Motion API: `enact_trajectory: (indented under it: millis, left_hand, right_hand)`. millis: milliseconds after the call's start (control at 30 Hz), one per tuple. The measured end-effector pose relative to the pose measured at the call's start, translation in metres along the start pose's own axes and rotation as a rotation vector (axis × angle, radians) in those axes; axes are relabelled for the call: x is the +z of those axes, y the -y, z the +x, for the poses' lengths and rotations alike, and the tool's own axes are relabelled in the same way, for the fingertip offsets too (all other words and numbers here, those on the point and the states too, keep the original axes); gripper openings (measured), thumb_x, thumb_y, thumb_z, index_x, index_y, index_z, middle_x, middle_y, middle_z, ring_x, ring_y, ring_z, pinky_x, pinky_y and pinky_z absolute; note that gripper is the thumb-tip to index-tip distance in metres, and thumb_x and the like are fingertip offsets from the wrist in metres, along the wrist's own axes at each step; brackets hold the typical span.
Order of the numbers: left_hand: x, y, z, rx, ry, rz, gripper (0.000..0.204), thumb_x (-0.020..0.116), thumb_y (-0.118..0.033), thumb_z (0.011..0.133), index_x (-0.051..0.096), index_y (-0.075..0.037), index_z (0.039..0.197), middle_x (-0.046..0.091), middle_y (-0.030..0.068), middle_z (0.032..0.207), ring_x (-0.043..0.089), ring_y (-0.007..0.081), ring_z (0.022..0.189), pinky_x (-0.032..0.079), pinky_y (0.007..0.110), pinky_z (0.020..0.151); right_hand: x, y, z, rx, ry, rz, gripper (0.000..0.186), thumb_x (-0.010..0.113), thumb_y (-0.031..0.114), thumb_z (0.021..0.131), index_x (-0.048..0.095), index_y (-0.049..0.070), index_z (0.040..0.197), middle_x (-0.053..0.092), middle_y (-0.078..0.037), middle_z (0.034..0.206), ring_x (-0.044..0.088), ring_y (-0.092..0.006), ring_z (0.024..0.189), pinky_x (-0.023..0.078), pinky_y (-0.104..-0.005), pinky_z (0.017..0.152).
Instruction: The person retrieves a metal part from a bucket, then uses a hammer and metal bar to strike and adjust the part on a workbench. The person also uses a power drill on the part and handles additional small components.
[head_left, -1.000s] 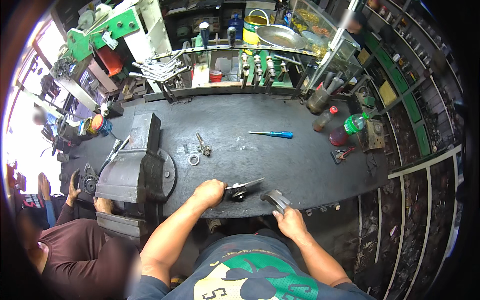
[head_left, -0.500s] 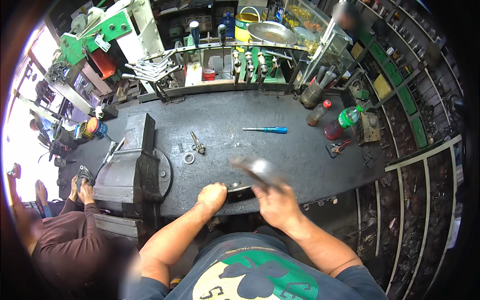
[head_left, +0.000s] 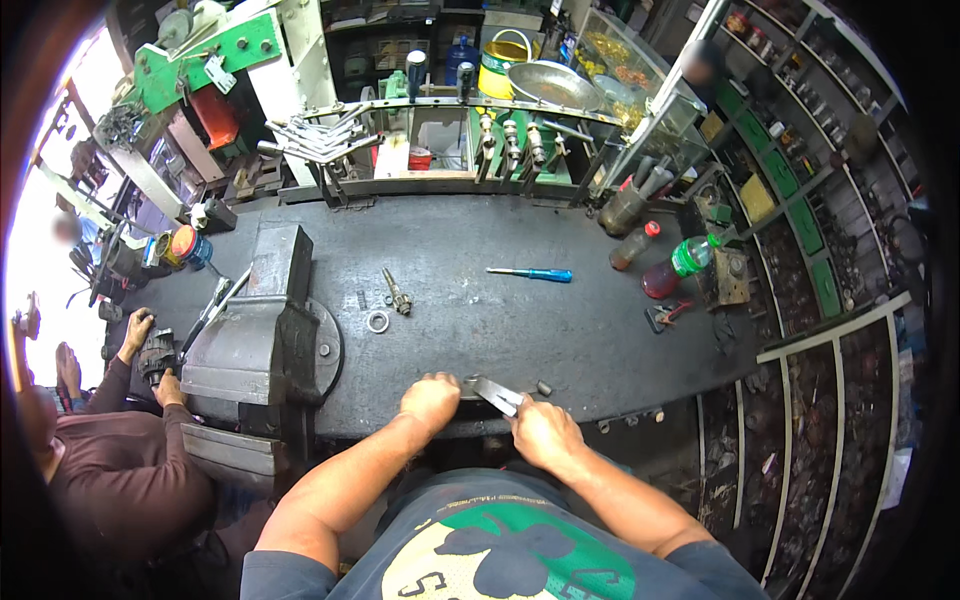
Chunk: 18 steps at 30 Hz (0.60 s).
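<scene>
Low at the bench's front edge, my left hand (head_left: pixel 430 403) is closed on a flat metal part (head_left: pixel 470 390), mostly hidden by the hands and tool. My right hand (head_left: pixel 545 433) grips a steel hammer-like tool (head_left: pixel 497 395), lowered over that part beside my left fingers. Just right of the tool lies a small metal cylinder (head_left: pixel 543 387). Farther up the dark bench (head_left: pixel 420 240) lie a threaded shaft (head_left: pixel 396 290), a spring (head_left: pixel 362 298), a metal ring (head_left: pixel 377 321) and a blue-handled screwdriver (head_left: pixel 530 274).
A bench vise (head_left: pixel 240 340) stands left, with a co-worker (head_left: pixel 110 470) beside it holding a dark housing (head_left: pixel 158 350). Two bottles (head_left: pixel 672 270), a clamp-like tool (head_left: pixel 665 312) and a tool canister (head_left: pixel 625 205) are at the right. A tool rack (head_left: pixel 440 180) runs along the back.
My right hand swung the tool up and leftward, and it is now lower, beside my left hand. A small cylinder now shows right of it. The co-worker's hands have shifted on the housing.
</scene>
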<state>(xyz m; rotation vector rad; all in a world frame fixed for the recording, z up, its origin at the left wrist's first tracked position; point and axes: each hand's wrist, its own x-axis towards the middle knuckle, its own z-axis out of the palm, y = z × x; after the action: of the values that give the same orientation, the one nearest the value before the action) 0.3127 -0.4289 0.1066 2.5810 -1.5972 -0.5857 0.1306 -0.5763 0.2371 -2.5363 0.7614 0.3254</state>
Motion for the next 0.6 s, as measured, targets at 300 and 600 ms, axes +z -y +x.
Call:
enact_trajectory:
  millis: [300,600]
  left_hand:
    - [0.009,-0.009,0.01,0.064,-0.055,0.071,0.022,0.066,-0.009,0.099,0.075,0.002,0.116,0.08,0.021,0.114,0.083,0.0354,0.106,0.07,0.045,0.086]
    - [0.005,-0.011,0.012,-0.012,0.001,0.011,0.022,0.065,-0.011,0.099,0.075,0.002,0.115,0.08,0.0216,0.113,0.082,0.0378,0.105,0.069,0.046,0.087]
  right_hand:
    - [-0.015,0.008,-0.009,0.022,0.053,-0.02,0.038,0.068,0.031,0.11,0.069,-0.006,0.115,0.078,-0.033,0.094,0.078,-0.0541,0.089,0.063,-0.0624,0.078]
    - [-0.029,0.017,-0.025,-0.124,-0.396,0.411,0.033,0.074,0.031,0.108,0.075,-0.001,0.118,0.081,-0.024,0.1,0.079,-0.0505,0.094,0.062,-0.0564,0.073]
